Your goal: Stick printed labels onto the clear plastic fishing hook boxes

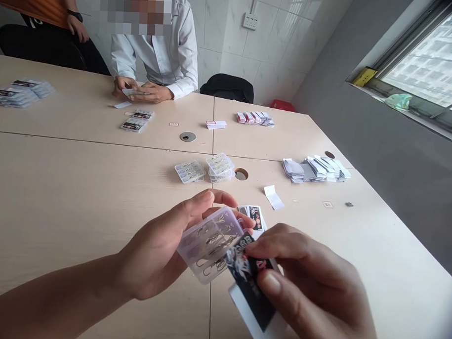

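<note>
The left hand (167, 241) cradles a plastic box (213, 244) of hooks (205, 266) in loosely curled fingers. At the box's 4 o'clock, the right hand's (314, 279) thumb and forefinger pinch a dark card (252, 286). That slack left hold could let the box tip, spilling hooks onto the counter (80, 194) if unlatched; I cannot tell.
</note>
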